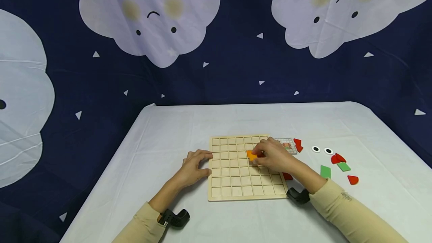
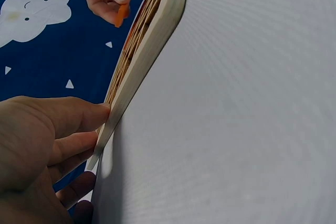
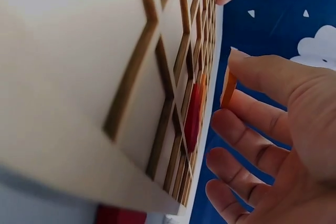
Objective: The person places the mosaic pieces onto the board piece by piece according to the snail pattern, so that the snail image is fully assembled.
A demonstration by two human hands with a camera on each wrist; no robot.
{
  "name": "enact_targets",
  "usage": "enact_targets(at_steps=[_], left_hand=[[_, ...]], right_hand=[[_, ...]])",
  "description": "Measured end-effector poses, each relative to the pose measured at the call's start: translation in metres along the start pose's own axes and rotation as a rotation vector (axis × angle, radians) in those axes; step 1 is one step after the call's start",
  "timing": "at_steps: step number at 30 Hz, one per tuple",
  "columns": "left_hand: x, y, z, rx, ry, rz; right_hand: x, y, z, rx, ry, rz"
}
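A square wooden grid board (image 1: pixel 227 171) lies on the white table. My left hand (image 1: pixel 193 168) touches its left edge with thumb and fingers; in the left wrist view those fingertips rest along the board's side (image 2: pixel 137 72). Over the board's upper middle, my right hand (image 1: pixel 275 155) pinches an orange piece (image 1: pixel 252 157); the right wrist view shows this orange piece (image 3: pixel 229 86) between thumb and index finger, just off the grid. A red piece (image 3: pixel 193 119) and some orange lie in the grid close by, partly covered by my right hand in the head view.
A small patterned card (image 1: pixel 286 144) adjoins the board's right side. Red pieces (image 1: pixel 298 145), green pieces (image 1: pixel 325 171) and two round eye pieces (image 1: pixel 315 149) lie scattered to the right. Another red piece (image 1: pixel 287 176) sits under my right forearm. A dark cloth with clouds hangs behind the table.
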State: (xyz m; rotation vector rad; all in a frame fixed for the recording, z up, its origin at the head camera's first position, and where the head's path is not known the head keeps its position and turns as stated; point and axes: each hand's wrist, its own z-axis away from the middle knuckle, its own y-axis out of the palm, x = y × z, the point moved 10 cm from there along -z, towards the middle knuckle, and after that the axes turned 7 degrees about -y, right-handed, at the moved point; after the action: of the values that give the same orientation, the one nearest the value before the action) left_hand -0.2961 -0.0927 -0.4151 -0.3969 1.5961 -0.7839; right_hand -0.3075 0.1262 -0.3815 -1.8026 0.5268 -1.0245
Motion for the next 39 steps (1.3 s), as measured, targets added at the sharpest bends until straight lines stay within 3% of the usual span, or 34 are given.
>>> enact_targets(at_steps=[14, 39], left_hand=[[0.0001, 0.0004, -0.0001, 0.009, -0.005, -0.001], [0.0020, 0.0013, -0.0009, 0.011, -0.013, 0.002]], right_hand=[[0.0033, 0.0073, -0.0007, 0.036, -0.030, 0.069], [0.0019, 0.0081, 0.0002, 0.023, -0.037, 0.055]])
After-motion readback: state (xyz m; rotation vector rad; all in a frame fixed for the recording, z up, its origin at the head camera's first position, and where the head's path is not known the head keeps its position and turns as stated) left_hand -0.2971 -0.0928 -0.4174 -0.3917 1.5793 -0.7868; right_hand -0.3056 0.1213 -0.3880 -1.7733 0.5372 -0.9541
